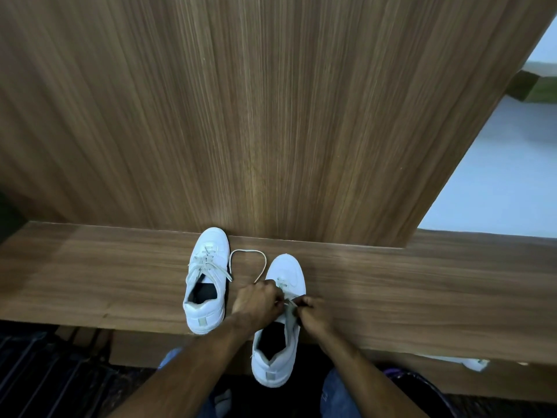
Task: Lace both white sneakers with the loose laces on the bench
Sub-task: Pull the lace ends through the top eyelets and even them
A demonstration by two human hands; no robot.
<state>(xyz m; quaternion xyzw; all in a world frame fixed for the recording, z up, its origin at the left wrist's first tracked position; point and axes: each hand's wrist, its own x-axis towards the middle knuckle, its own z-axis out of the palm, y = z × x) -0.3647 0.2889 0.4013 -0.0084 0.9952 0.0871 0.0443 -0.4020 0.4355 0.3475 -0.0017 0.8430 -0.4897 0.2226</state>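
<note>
Both hands, left hand (258, 300) and right hand (313, 313), each grip the lace (290, 312) over the near sneaker (278, 324), which points away across the surface (422, 285).

Indoor room, likely a home or lodging; exact type not certain. Evidence:

- Tall wood-grain panel (241, 101) fills most of the upper frame, vertical grain, laminate look, like built-in furniture or a wardrobe side.
- Matching wood bench (422, 282) runs across the middle of the frame, set against the panel's foot.
- Two white sneakers (208, 279) on the bench, centre frame: a spot used for footwear.
- Pale, smooth floor (497, 176) at right.
- Upper right corner: dark greenish block (524, 87) under a white surface, too blurred to identify.
- Lower left: dark ribbed mat (36, 375) below the bench.
</note>
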